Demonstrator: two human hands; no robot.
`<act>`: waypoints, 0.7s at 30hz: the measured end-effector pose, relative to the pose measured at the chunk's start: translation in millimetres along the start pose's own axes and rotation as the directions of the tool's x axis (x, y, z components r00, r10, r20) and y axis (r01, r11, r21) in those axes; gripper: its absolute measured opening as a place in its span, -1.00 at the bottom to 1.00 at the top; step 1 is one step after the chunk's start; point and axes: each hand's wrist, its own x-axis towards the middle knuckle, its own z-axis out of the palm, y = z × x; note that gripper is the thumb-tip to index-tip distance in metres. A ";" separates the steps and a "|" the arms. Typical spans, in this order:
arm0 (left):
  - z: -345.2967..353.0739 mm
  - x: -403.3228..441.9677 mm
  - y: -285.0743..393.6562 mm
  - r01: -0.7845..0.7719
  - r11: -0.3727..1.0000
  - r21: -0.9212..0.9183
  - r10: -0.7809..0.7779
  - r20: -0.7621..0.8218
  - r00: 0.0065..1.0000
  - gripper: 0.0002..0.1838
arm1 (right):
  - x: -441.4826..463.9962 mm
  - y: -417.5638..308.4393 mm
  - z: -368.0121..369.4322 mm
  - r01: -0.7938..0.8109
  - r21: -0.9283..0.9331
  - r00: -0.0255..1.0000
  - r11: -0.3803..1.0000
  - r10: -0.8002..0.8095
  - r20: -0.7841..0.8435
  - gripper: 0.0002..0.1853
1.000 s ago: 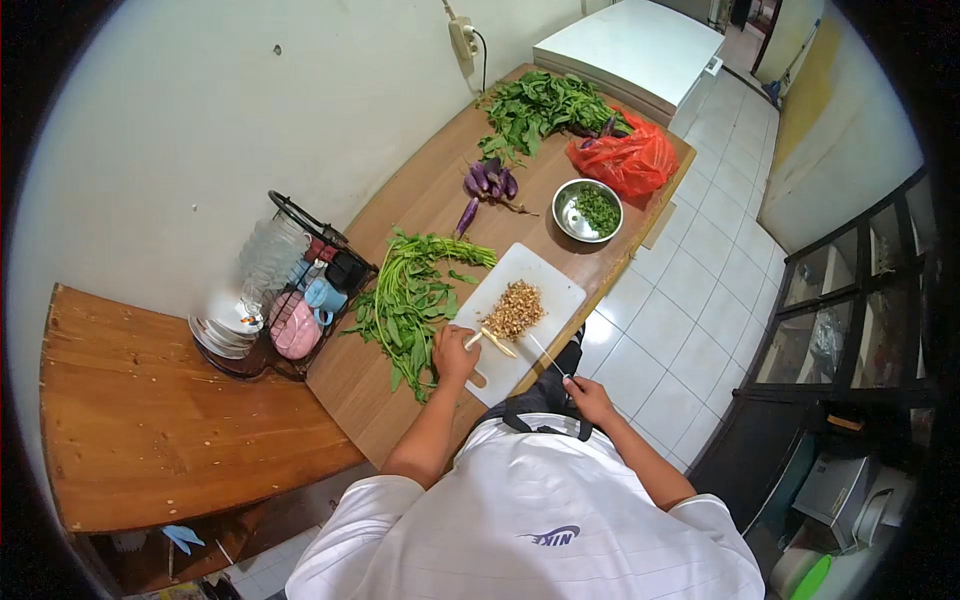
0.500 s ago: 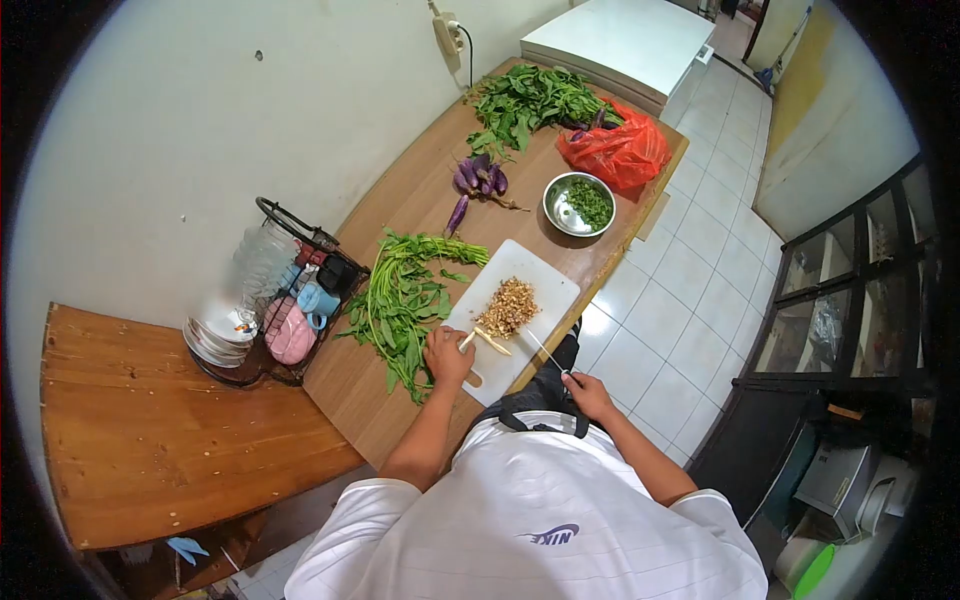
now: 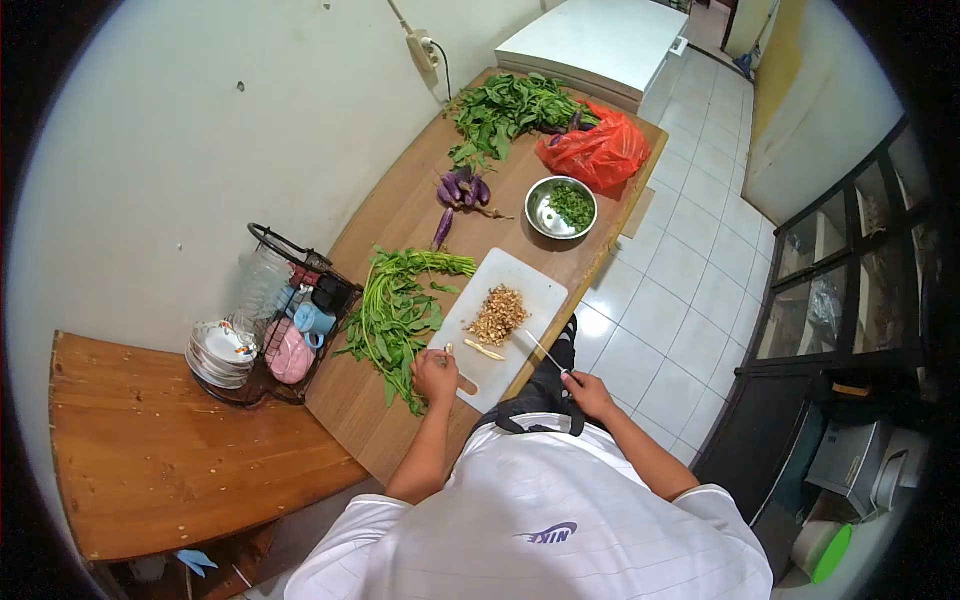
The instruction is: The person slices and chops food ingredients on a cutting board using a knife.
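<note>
My left hand (image 3: 435, 377) is at the left edge of the white cutting board (image 3: 545, 290), its fingers pinched on a small pale piece (image 3: 449, 348). A pale, slender strip (image 3: 485, 350) lies on the board to the right of those fingers. Beyond it sits a heap of finely chopped, brown-and-cream food (image 3: 498, 315), whose kind I cannot make out. Over the board's right side, my right hand (image 3: 590, 394) grips a knife (image 3: 545, 352) by its handle, blade pointing forward and left. Leafy green stems (image 3: 395, 310) spread beside the board, close to my left hand.
Farther up the wooden table (image 3: 385, 215) are purple eggplants (image 3: 463, 190), a steel bowl (image 3: 541, 222) with chopped greens, a red plastic bag (image 3: 600, 150) and more leafy greens (image 3: 510, 110). A dish rack (image 3: 290, 385) with plates and cups stands at left.
My left hand has drawn back left from the strip, which now lies on the board. My right hand still holds the knife in nearly the same place. The view has shifted slightly.
</note>
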 end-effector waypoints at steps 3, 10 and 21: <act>17.9 9.4 -12.0 0.075 0.868 -0.491 0.031 0.203 0.979 -0.85 | 3.2 -3.3 -2.7 0.024 -0.005 0.999 1.000 -0.024 -0.022 -0.42; 16.0 -2.3 33.6 -0.464 0.823 -0.329 0.564 0.367 0.740 -0.64 | 9.0 -6.6 2.0 0.010 -0.059 0.998 0.998 -0.006 0.057 -0.45; 8.1 -6.3 19.0 -0.488 0.827 -0.280 0.560 0.318 0.765 -0.85 | 11.7 -5.8 -7.8 -0.011 -0.057 1.000 0.998 0.012 0.024 -0.42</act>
